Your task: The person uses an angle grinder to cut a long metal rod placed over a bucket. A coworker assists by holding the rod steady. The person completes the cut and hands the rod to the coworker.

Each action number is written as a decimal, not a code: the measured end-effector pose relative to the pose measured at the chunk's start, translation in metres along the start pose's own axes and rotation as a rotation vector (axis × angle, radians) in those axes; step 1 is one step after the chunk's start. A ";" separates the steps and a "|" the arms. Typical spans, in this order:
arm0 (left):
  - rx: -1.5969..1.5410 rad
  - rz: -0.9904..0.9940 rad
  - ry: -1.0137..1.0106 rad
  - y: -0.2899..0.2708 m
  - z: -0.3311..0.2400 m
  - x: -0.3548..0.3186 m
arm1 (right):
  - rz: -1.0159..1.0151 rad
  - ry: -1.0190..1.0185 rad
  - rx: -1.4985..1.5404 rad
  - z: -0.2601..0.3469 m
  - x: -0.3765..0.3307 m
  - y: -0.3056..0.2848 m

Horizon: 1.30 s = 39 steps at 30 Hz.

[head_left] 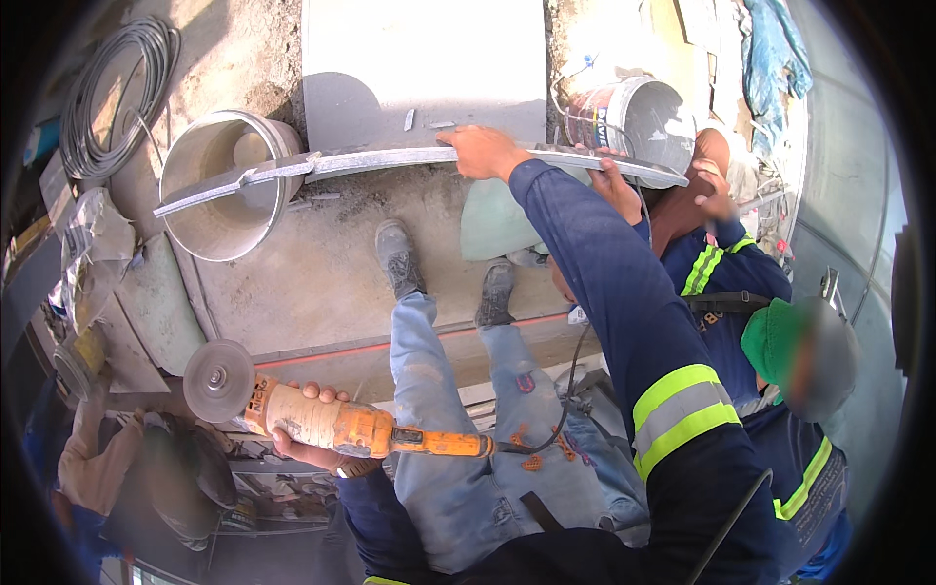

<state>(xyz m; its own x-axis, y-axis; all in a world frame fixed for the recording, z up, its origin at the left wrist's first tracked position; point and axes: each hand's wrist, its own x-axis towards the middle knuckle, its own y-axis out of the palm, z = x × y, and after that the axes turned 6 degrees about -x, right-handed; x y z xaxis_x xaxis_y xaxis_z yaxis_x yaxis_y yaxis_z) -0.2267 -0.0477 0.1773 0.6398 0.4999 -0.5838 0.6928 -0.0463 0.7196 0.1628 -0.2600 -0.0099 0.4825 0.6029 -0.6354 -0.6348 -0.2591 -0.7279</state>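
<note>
My left hand grips an orange angle grinder wrapped in pale tape, held over the lower left with its round grey disc pointing left. A dark cable trails from the grinder's rear end. Stretched out ahead, my right hand holds a long, narrow grey strip by its middle. That strip spans the left bucket and reaches the right bucket. A co-worker's hand touches the strip near its right end. The underside of my right hand is hidden.
Beyond the strip lies a large grey slab with small offcuts on it. A cable coil is at the far left. The crouching co-worker is close on my right; another person is at the lower left. My shoes stand between the buckets.
</note>
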 end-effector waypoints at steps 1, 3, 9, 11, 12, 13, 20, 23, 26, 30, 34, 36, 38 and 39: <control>-0.015 -0.019 0.004 -0.002 0.001 -0.001 | -0.006 0.011 -0.010 0.002 0.001 -0.002; -0.026 -0.060 0.027 -0.003 -0.003 -0.004 | -0.022 0.016 -0.012 0.011 0.007 0.001; 0.008 -0.113 0.035 -0.006 0.001 -0.003 | -0.023 0.062 0.015 0.001 0.000 0.003; 0.007 -0.117 0.047 -0.004 0.002 -0.002 | -0.015 0.075 0.019 0.000 0.003 0.003; 0.007 -0.123 0.050 -0.002 0.002 -0.002 | -0.031 0.078 0.011 0.000 0.004 0.003; 0.006 -0.128 0.051 0.000 0.003 -0.002 | -0.048 0.082 0.004 -0.002 0.004 0.004; 0.018 -0.132 0.059 0.004 0.003 0.000 | -0.159 0.107 -0.029 -0.007 0.006 -0.007; 0.008 -0.105 0.049 0.003 0.005 0.000 | -0.195 0.121 -0.051 -0.014 0.004 -0.006; 0.000 -0.084 0.040 -0.004 0.003 -0.001 | -0.123 0.164 -0.065 -0.006 0.010 -0.014; -0.028 -0.070 0.029 0.000 0.006 -0.001 | -0.135 0.205 -0.062 -0.008 0.012 -0.014; -0.027 -0.076 0.034 -0.004 0.008 -0.001 | -0.116 0.239 -0.038 -0.007 0.009 -0.017; -0.008 -0.073 0.040 0.001 0.006 -0.001 | -0.088 0.250 -0.019 -0.006 0.013 -0.016; 0.004 -0.048 0.029 0.000 0.006 0.000 | -0.108 0.253 -0.021 -0.007 0.013 -0.015; 0.007 -0.057 0.027 -0.001 0.007 0.001 | -0.124 0.253 -0.024 -0.008 0.013 -0.014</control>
<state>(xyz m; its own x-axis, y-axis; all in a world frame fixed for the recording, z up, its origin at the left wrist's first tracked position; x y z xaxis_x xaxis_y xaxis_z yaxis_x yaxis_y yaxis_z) -0.2245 -0.0531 0.1739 0.5898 0.5254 -0.6133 0.7303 -0.0228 0.6827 0.1827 -0.2548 -0.0099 0.6928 0.4246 -0.5829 -0.5487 -0.2142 -0.8081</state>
